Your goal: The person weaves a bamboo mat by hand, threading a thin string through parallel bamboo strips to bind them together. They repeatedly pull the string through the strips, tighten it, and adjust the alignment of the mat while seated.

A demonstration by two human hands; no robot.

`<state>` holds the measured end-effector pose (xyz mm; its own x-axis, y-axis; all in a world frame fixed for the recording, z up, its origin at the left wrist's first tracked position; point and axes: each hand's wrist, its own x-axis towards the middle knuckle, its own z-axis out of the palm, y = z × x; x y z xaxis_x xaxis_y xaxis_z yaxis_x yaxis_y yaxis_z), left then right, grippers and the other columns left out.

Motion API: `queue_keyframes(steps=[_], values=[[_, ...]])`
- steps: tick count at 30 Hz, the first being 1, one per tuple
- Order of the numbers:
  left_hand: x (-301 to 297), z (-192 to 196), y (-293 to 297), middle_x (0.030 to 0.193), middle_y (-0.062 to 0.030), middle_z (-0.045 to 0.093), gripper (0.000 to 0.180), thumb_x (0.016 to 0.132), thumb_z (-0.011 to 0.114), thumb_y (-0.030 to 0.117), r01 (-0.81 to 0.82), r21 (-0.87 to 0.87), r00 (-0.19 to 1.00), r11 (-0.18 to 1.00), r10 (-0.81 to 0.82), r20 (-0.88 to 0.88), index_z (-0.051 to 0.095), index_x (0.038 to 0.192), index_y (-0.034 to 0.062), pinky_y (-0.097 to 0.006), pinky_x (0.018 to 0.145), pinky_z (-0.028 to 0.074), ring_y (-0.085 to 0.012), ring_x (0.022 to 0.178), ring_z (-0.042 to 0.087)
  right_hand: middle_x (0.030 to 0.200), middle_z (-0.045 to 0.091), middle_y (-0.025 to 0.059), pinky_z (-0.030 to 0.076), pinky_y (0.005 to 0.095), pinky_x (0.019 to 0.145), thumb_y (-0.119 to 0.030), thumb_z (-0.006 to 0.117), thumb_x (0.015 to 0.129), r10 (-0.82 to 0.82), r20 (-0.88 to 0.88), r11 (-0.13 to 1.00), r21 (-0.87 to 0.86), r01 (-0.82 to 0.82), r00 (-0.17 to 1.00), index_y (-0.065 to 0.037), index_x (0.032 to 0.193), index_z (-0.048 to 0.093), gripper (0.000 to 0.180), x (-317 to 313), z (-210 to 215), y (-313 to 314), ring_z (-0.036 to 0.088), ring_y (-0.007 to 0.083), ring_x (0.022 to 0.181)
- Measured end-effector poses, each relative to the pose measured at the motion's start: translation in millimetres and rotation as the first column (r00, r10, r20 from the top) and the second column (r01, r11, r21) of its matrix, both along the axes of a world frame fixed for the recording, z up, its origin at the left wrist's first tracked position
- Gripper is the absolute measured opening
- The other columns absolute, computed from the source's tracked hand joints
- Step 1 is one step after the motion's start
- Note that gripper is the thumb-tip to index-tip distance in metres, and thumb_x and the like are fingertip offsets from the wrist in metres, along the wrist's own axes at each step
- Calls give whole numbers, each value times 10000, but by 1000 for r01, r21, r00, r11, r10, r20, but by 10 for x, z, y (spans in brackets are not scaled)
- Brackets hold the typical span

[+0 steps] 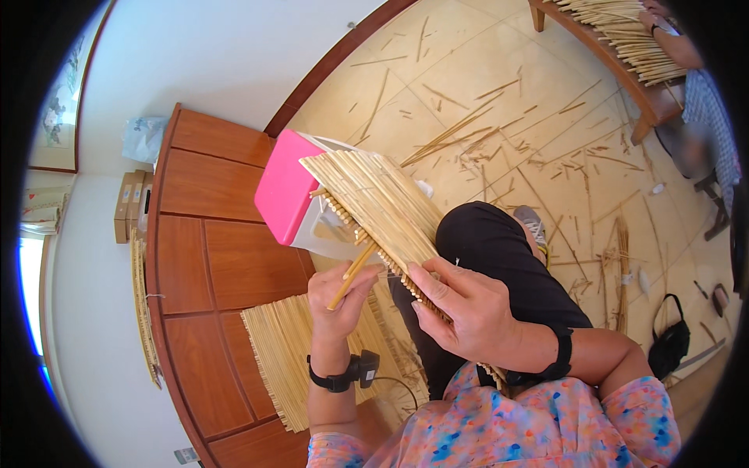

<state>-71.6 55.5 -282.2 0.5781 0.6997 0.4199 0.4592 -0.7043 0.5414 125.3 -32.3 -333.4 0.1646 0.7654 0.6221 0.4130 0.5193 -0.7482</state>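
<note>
From the head camera, the woven reed mat (374, 207) is the landmark: its lower end is hidden behind the right hand (468, 312) and the floral blouse (530, 425), and its far end covers part of a pink-sided box (285, 187) behind it. The right hand clasps the mat's edge, fingers curled over the reed ends and thumb pressed on top. Just left of the mat, the left hand (337, 300) pinches two loose reed sticks (353, 277) between closed fingertips, their tips touching the mat's edge. Below the mat, a second flat mat of reeds (285, 355) lies on the wooden bench (207, 265), partly hidden by the left forearm. Beyond the mat, countless scraps litter the tiled floor (484, 101). At the upper right, another person's arm (671, 43), cut off by the rim, rests on one more reed pile (624, 31).
</note>
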Motion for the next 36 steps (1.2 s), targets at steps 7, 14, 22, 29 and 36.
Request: queue_keyframes(steps=[7, 14, 22, 29, 36], values=[[81, 17, -16, 678, -106, 623, 171, 774, 714, -66, 25, -19, 1000, 1000, -25, 4, 733, 932, -4, -273, 498, 440, -193, 555, 604, 967, 616, 99, 530, 322, 555, -78, 716, 791, 4, 42, 1000, 3, -4, 999, 10, 1249, 599, 481, 3, 7, -16, 630, 240, 660], [154, 126, -38, 768, -114, 674, 123, 791, 718, -55, 24, -110, 998, 994, -30, -54, 709, 907, -14, -280, 568, 485, -207, 618, 641, 982, 625, 116, 540, 329, 562, -75, 714, 793, -32, 29, 999, 11, 31, 999, 15, 1259, 592, 490, -9, 19, -21, 635, 249, 654], [255, 108, 44, 749, -95, 642, 103, 790, 744, -17, 54, -81, 998, 995, -56, -26, 704, 881, 8, -307, 579, 485, -232, 640, 632, 1030, 663, 169, 571, 338, 612, -46, 711, 791, -12, 92, 1000, 5, 11, 996, 49, 1255, 581, 491, 36, 31, -8, 679, 283, 719], [302, 91, 80, 746, -103, 597, 96, 804, 725, -16, 108, -22, 994, 994, -108, 26, 692, 888, 18, -338, 585, 478, -257, 656, 606, 1035, 691, 201, 586, 349, 643, -36, 748, 783, 21, 207, 992, -123, 5, 978, 72, 1243, 581, 501, 86, 231, -3, 707, 306, 761], [217, 106, 216, 766, -112, 633, 100, 797, 712, -35, 254, -177, 967, 951, -244, 78, 658, 879, -18, -332, 570, 452, -248, 636, 601, 956, 699, 172, 574, 349, 605, -74, 773, 784, -79, 339, 986, -114, 124, 938, 57, 1194, 595, 466, -12, 237, 58, 700, 291, 720]])
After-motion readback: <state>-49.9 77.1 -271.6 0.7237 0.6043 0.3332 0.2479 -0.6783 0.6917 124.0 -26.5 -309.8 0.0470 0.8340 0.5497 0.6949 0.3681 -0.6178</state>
